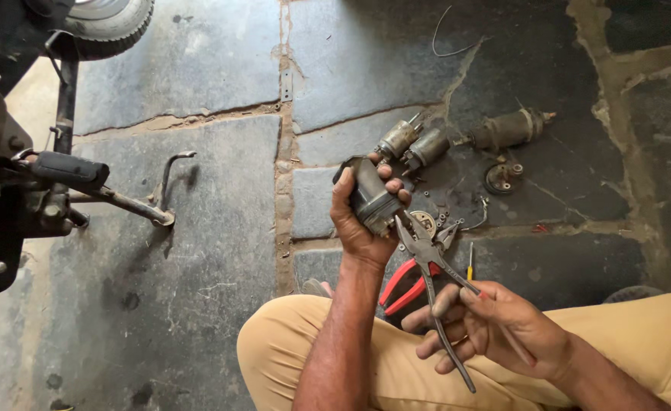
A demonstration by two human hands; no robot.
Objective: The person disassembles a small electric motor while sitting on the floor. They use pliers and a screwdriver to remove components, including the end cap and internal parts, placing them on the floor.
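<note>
My left hand (356, 221) grips a dark grey cylindrical motor housing (371, 199), held up over the stone floor. My right hand (495, 327) holds bare-metal pliers (432, 259) by their long handles, the jaws close against the lower end of the housing. Red-handled pliers (402, 286) lie on the floor just under them, beside my left forearm.
Several motor parts lie on the floor beyond: two small cylinders (412, 142), a longer armature (507, 129), a round cap (500, 177), small washers, and a yellow-handled screwdriver (470, 262). A motorcycle footrest and stand (107, 190) and tyre (111, 23) occupy the left. My tan-trousered knees fill the bottom.
</note>
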